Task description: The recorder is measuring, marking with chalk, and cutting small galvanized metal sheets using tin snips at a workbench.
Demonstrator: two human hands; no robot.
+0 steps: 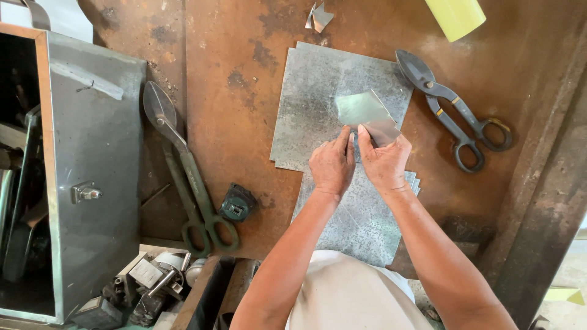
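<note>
Thumbs and fingertips of both hands pinch a small bent piece of shiny sheet metal (367, 116): the left hand (332, 164) grips its near edge, the right hand (385, 162) just beside it, knuckles nearly touching. The piece sits over flat grey galvanised sheets (318, 104) on the rusty brown steel bench (232, 91). Bending it cleanly likely calls for even thumb pressure along one line, fingers kept off the cut edges. Grey-handled tin snips (455, 113) lie near on the right, green-handled snips (183, 165) and a small dark tape measure (236, 203) well apart on the left, leaving room ahead.
</note>
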